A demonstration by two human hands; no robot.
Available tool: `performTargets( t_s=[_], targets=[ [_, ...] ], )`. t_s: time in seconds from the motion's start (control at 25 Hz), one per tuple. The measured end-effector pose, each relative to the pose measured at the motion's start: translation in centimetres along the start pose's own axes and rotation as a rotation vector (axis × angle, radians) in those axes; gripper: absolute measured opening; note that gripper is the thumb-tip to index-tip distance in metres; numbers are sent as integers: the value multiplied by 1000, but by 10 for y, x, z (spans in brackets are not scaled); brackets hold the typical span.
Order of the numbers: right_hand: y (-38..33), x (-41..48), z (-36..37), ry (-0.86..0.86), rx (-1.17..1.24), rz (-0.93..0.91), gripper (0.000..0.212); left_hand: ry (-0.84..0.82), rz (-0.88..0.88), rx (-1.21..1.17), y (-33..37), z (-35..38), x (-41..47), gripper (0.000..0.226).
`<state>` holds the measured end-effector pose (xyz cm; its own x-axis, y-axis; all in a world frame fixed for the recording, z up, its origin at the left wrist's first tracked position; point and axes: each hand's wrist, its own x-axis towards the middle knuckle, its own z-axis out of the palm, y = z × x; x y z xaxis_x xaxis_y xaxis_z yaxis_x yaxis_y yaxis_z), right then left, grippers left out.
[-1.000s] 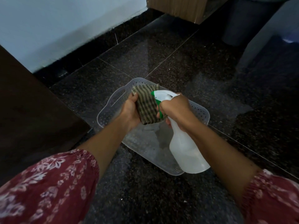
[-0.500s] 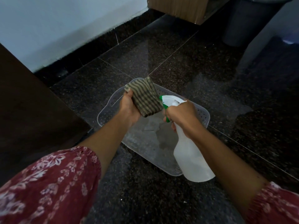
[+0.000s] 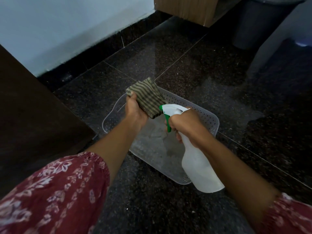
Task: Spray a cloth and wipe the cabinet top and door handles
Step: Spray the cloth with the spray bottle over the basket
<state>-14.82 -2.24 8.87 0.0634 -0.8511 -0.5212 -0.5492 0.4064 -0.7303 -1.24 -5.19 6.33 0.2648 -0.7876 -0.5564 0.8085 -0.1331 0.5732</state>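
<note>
Your left hand (image 3: pixel 135 110) holds the folded cloth (image 3: pixel 147 98), olive with dark stripes, its free end up toward 12 o'clock. Your right hand (image 3: pixel 187 125) grips the white spray bottle (image 3: pixel 200 164) at the neck. The base tilts toward 5 o'clock, and the green-tipped nozzle sits just beside the cloth's lower edge.

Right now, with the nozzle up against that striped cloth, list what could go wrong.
1. The nozzle of the spray bottle in the right hand sits at the lower edge of the striped cloth, so mist may pass it onto the glossy floor beyond the perforated basket and leave a slippery patch.
2. The left hand holds the cloth folded, so probably only the outer layer gets wet.
</note>
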Motion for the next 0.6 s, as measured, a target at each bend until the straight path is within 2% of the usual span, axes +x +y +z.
performTargets(
  t_s=[0.08,0.24,0.32,0.44,0.52,0.6],
  targets=[
    [-2,1,1,7,-2,11,13,0,1,-13,0,0,0,47],
    [-11,2,-6,37,70,29,43,-37,-29,31,1,-5,0,49],
    [-15,-4,-10,102,199,-71,44,-47,-45,95,1,-7,-1,50],
    [-17,-10,-11,167,378,-282,28,-32,-72,144,-2,-9,-4,52],
    [-12,-11,-8,184,430,-434,28,-22,-88,146,-3,-11,-5,53],
    [0,-8,-4,206,432,-499,32,-12,-100,153,-3,-14,-5,53]
  ],
)
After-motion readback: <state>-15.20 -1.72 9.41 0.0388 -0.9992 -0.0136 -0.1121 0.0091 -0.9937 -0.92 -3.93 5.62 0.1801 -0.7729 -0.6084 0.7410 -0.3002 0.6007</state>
